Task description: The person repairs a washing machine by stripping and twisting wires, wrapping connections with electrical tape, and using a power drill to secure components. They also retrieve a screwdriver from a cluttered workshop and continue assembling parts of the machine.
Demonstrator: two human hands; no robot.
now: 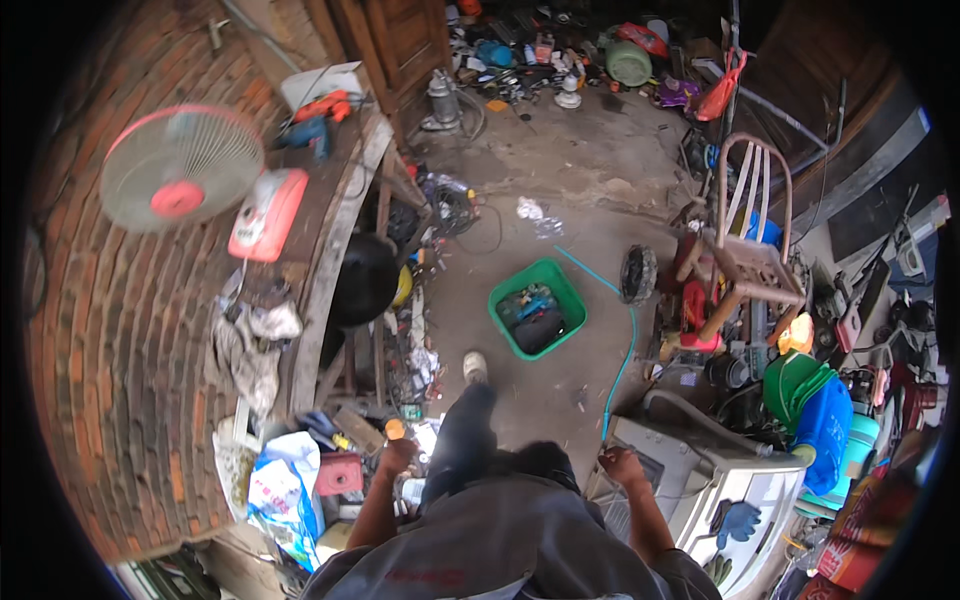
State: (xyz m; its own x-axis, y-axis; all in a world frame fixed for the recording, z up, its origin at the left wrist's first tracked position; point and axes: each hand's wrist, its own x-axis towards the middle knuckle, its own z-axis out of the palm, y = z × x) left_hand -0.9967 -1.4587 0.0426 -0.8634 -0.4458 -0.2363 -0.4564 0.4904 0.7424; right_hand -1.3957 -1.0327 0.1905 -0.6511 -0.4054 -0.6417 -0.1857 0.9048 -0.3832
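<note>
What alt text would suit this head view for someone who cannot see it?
Seen from above in a cluttered workshop, a person's right hand rests on a white machine while the left hand holds something small and orange. A green tub sits on the floor ahead.

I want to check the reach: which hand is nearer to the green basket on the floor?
Right, though only slightly. The right hand rests on the white machine, below and right of the green basket. The left hand is lower left, holding something orange.

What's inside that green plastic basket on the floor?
The square green plastic basket holds a dark rounded lump and some bluish bits, too small to identify. Whatever lies beneath them is covered.
</note>
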